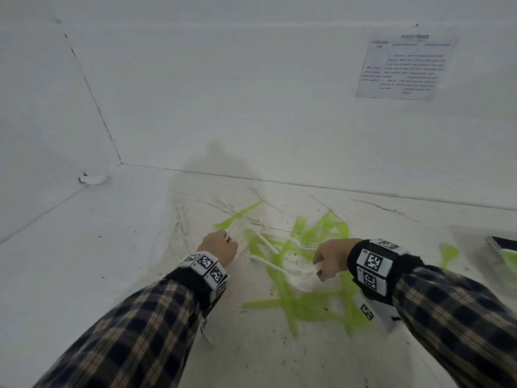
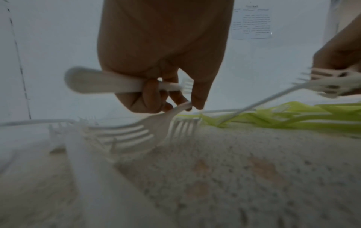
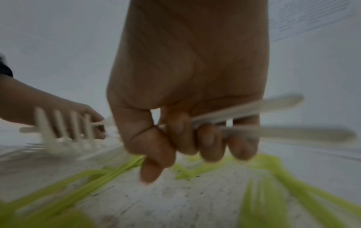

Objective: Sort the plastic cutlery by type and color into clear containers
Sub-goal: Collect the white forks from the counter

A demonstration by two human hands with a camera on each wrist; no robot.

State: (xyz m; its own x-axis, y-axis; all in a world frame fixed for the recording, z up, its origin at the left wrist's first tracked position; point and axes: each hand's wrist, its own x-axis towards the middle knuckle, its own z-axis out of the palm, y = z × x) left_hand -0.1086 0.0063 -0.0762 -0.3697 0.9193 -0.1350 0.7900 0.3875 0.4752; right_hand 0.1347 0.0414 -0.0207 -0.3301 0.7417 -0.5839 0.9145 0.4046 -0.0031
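Both hands are closed around white forks: the right hand (image 1: 327,260) grips a bundle of them (image 1: 300,275), the left hand (image 1: 219,246) curls round several more (image 2: 101,83). Beneath and just beyond lies a mixed heap of green cutlery (image 1: 307,298) on the table (image 1: 98,261). At the far right edge a clear container (image 1: 503,253) holds something green. By my judgement, sorting is barely begun; most pieces remain loose.

White forks (image 2: 125,131) look like smooth matt plastic, green cutlery (image 1: 307,301) same plastic w/ a bit more sheen. Tabletop (image 1: 112,261) is matt white, speckled and rough-ish up close. Sleeves (image 1: 134,331) = soft woven plaid cloth. Paper sheet (image 1: 402,65) on the wall, matt.
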